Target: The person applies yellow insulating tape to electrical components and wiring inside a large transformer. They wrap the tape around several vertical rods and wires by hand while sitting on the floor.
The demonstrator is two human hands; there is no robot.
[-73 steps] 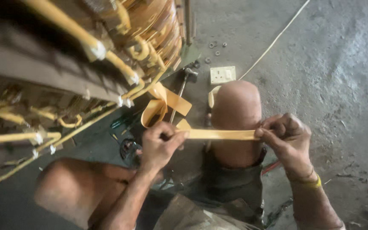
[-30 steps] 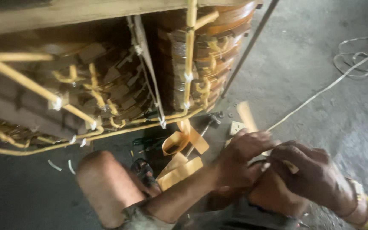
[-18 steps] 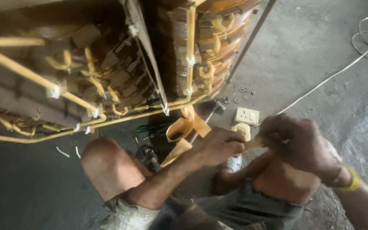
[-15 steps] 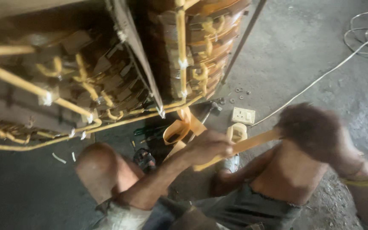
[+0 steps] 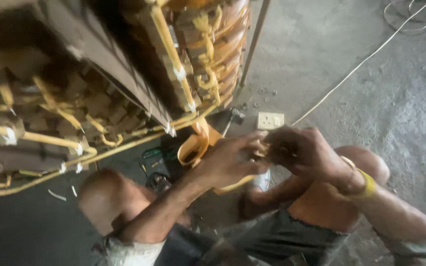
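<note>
A flat yellow strip of tape [image 5: 195, 144] loops down from a large wound coil assembly [image 5: 198, 59] with yellow-wrapped leads. My left hand [image 5: 230, 160] and my right hand [image 5: 299, 150] meet in front of my knees, both pinching the same strip where it passes between them. A further length of the strip [image 5: 232, 186] curves under my left hand. My right wrist wears a yellow band [image 5: 368, 183]. How the fingers sit on the strip is blurred.
A white socket box [image 5: 270, 120] lies on the concrete floor, with a pale cable [image 5: 351, 69] running to the upper right. A thin metal rod [image 5: 253, 44] leans by the coils. Small tools and bolts lie near my bare knees [image 5: 102, 192].
My hands were apart with the strip stretched between them; now they have come together on it. The view has tilted toward the coil assembly.
</note>
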